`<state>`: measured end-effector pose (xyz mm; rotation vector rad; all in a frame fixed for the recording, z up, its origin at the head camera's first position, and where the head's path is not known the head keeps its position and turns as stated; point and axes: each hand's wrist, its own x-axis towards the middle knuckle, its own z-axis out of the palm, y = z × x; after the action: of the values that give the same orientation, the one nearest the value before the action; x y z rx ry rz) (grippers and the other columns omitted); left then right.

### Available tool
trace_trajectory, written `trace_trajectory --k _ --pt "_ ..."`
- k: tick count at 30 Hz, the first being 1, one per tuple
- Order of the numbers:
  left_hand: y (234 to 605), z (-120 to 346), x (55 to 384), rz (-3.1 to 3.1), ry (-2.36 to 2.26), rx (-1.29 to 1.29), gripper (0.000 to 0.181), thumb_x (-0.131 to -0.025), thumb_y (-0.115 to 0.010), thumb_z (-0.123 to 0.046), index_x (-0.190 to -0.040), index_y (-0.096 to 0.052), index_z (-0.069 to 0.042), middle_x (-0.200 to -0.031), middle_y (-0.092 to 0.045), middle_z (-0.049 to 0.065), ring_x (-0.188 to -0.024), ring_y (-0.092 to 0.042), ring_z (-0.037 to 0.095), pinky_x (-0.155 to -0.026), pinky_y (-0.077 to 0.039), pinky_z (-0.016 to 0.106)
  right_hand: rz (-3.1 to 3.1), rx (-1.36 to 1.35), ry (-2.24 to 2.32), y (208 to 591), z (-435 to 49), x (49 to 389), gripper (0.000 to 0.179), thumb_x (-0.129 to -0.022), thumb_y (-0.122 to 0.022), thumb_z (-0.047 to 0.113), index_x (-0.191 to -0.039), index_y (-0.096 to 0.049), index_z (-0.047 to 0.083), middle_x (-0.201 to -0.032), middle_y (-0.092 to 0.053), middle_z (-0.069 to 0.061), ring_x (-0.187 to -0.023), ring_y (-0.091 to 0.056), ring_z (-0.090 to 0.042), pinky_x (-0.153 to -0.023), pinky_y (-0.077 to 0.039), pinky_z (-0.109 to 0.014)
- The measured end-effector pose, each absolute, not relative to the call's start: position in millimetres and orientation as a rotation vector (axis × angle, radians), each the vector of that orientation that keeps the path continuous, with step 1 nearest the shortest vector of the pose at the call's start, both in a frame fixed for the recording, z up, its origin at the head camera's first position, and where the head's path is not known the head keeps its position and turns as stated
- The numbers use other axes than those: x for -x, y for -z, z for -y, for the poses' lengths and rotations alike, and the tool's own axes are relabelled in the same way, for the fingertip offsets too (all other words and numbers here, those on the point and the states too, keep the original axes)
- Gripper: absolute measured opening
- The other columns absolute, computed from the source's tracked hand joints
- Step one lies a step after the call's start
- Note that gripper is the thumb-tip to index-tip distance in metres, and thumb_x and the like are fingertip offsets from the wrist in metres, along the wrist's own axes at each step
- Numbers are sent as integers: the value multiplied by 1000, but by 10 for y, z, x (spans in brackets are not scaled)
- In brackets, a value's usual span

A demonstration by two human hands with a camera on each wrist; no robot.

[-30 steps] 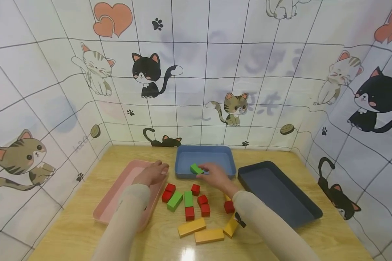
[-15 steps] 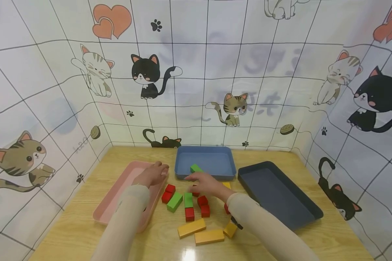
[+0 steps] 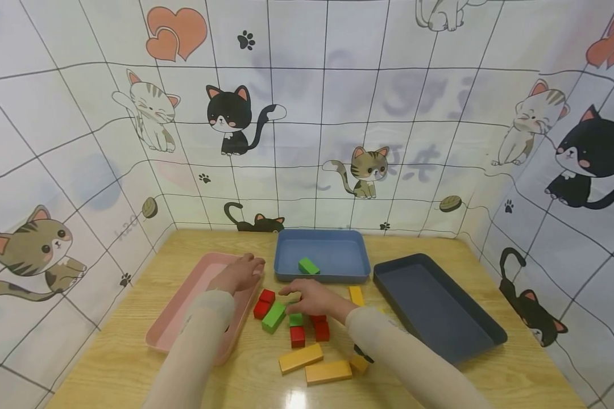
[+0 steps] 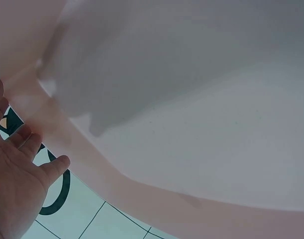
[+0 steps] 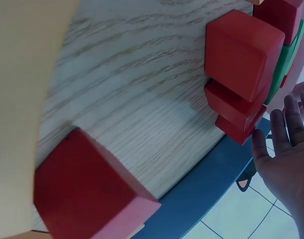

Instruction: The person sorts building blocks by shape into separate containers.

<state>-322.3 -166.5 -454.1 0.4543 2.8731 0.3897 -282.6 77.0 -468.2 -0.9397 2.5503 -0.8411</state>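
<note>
My left hand [image 3: 239, 274] hovers at or rests on the far right rim of a pink tray [image 3: 176, 304]; I cannot tell which. In the left wrist view its fingers are loose and hold nothing. My right hand [image 3: 314, 296] is above the cluster of blocks, fingers extended, partly covering a green block [image 3: 296, 321] and some red ones. The right wrist view has that hand beside a row of red blocks [image 5: 239, 52], nothing in its grasp. Another green block [image 3: 273, 317] lies just left of it. One green block [image 3: 308, 266] sits in the blue tray [image 3: 332, 250] behind.
A dark grey tray [image 3: 435, 307] stands on the right. Yellow blocks [image 3: 328, 372] lie toward the front, another yellow block [image 3: 356, 295] near the blue tray. Two red blocks [image 3: 264, 304] are close to the pink tray. Cat-patterned sheeting [image 3: 307, 142] walls the table.
My right hand let go of the green block, leaving it in the blue tray. It then moved back toward me and left, over the blocks. The left hand stayed put.
</note>
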Motion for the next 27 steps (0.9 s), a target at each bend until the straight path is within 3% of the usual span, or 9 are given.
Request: trace_trajectory --k 9,27 --pt "4508 1650 3202 -2867 -392 -448 44 -103 -51 -24 -146 -45 -13 -153 -30 23 -133 -42 46 -103 -39 60 -2569 972 720 4727 -665 2861 45 -88 -77 27 -131 -66 20 -131 -61 8 -125 -52 -16 -106 -42 -37" --pt "4510 1649 3207 -2867 -382 -464 45 -104 -50 -27 -146 -45 -13 -152 -32 22 -134 -42 44 -103 -40 58 -2606 1091 569 4745 -574 2830 40 -88 -76 19 -126 -69 18 -125 -64 6 -118 -56 -12 -103 -43 -30"
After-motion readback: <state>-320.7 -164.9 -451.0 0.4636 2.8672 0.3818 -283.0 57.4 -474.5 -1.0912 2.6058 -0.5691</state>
